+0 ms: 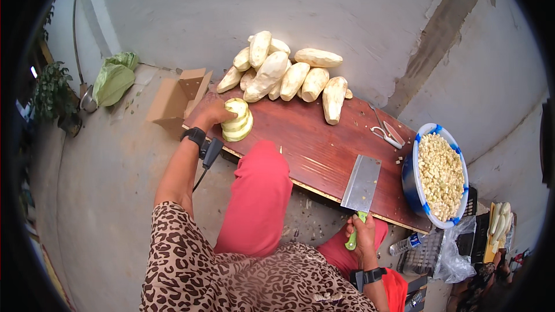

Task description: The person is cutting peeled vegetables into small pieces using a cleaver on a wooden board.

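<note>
On the left end of the red-brown wooden board point(300, 136) stands a stack of thick, pale yellow-green vegetable slices point(237, 129), probably peeled eggplant. My left hand point(211, 113) grips the upper slices from the left, fingers bent over their edge. At the board's front right, my right hand point(362, 234) is wrapped round the green handle of a cleaver point(361, 182). Its broad blade lies over the board, pointing away from me. Behind the slices, several whole peeled vegetables point(269, 76) are piled against the wall.
A blue and white tub point(411, 182) of diced pieces point(441, 176) stands at the board's right end. Beside it lie a white-handled peeler point(386, 137) and a red-handled tool point(394, 133). A cardboard box point(173, 98) stands left, a plastic bottle point(406, 244) front right.
</note>
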Demonstrator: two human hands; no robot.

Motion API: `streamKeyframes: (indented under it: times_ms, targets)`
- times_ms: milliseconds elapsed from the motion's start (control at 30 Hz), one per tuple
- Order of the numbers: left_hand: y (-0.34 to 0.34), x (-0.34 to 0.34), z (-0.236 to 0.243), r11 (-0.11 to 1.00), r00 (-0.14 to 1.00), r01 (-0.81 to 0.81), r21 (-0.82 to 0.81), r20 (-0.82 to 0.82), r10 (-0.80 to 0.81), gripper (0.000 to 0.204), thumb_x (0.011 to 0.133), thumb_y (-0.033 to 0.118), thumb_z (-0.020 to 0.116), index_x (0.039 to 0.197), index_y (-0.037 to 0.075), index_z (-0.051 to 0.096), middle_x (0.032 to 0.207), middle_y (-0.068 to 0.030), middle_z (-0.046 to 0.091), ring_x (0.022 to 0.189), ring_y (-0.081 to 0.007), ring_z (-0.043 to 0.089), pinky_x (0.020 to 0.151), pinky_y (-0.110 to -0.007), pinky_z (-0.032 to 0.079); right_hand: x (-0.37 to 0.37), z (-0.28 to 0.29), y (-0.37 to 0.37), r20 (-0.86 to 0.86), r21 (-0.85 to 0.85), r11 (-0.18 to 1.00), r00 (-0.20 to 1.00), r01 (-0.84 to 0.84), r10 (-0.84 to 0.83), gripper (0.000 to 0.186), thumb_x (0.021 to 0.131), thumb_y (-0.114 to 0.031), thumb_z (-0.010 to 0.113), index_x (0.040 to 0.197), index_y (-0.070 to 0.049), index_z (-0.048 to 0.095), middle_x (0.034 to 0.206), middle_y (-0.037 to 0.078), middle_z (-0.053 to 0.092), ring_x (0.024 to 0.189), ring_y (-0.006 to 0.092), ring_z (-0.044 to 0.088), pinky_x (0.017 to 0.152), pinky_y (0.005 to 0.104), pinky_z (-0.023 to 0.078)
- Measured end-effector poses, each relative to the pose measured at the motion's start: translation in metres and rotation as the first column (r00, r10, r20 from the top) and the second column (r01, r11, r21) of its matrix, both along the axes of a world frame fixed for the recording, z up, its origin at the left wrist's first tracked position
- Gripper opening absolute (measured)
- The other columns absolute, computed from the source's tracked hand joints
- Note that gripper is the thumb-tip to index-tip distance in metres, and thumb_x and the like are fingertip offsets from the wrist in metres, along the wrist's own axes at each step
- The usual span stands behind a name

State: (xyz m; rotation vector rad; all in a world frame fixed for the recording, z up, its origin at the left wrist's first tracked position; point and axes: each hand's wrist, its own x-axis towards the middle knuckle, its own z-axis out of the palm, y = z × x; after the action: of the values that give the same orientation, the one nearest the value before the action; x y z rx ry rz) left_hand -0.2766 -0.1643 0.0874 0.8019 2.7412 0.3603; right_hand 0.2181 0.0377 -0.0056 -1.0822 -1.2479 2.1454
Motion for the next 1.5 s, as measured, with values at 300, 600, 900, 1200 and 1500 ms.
streamKeyframes:
  times_ms: [300, 600, 900, 1200, 1500]
  targets:
    - [-0.002, 0.002, -0.022, 0.909, 0.944, -0.329, 0.255, 0.117, 0.308, 0.068, 0.062, 0.031, 0.087, 0.115, -0.005, 0.065, 0.111, -0.0217, 0.07, 0.102, -0.0326, 0.068, 0.086, -0.039, 0.054, -0.005, 0.002, -0.007, -0.007, 0.021, 1.0, 1.0, 0.002, -0.002, 0.018, 0.095, -0.002, 0.054, 0.111, -0.007, 0.048, 0.082, 0.007, 0.058, 0.053, 0.0118, 0.051, 0.044, 0.0269, 0.045]
    - [0.009, 0.029, -0.004, 0.902, 0.942, -0.327, 0.283, 0.024, 0.335, 0.071, 0.061, 0.034, 0.09, 0.116, -0.003, 0.063, 0.111, -0.019, 0.069, 0.101, -0.0301, 0.068, 0.086, -0.039, 0.054, -0.005, -0.001, -0.008, 0.005, 0.025, 1.0, 1.0, 0.005, -0.005, 0.019, 0.096, -0.004, 0.054, 0.113, -0.007, 0.047, 0.081, 0.008, 0.058, 0.053, 0.0117, 0.051, 0.044, 0.027, 0.045]
    - [0.038, 0.061, 0.059, 0.777, 0.908, -0.251, 0.578, 0.418, -0.017, 0.055, 0.075, 0.015, 0.082, 0.119, -0.001, 0.054, 0.104, -0.0094, 0.067, 0.089, -0.0183, 0.067, 0.072, -0.031, 0.055, -0.003, -0.005, -0.006, 0.016, 0.033, 0.999, 1.0, 0.014, -0.014, 0.018, 0.095, -0.004, 0.054, 0.111, -0.006, 0.046, 0.08, 0.008, 0.058, 0.053, 0.0119, 0.052, 0.044, 0.0276, 0.046]
    - [0.133, 0.177, 0.123, 0.703, 0.692, 0.041, 0.71, 0.488, -0.533, 0.052, 0.079, 0.017, 0.081, 0.12, 0.0, 0.054, 0.102, -0.0077, 0.065, 0.083, -0.0133, 0.064, 0.066, -0.026, 0.053, -0.003, 0.005, 0.005, 0.07, 0.163, 0.986, 0.997, -0.03, 0.019, 0.015, 0.095, -0.003, 0.055, 0.107, -0.004, 0.048, 0.078, 0.009, 0.059, 0.051, 0.0114, 0.053, 0.042, 0.027, 0.046]
    - [0.179, 0.245, -0.083, 0.79, 0.919, 0.202, 0.579, 0.166, -0.357, 0.066, 0.072, 0.027, 0.083, 0.118, -0.007, 0.051, 0.114, -0.0293, 0.061, 0.108, -0.0408, 0.061, 0.091, -0.044, 0.049, 0.002, 0.037, 0.008, 0.197, 0.41, 0.902, 0.979, -0.134, 0.056, 0.012, 0.095, -0.006, 0.057, 0.105, -0.003, 0.05, 0.076, 0.006, 0.06, 0.052, 0.0106, 0.052, 0.044, 0.0258, 0.043]
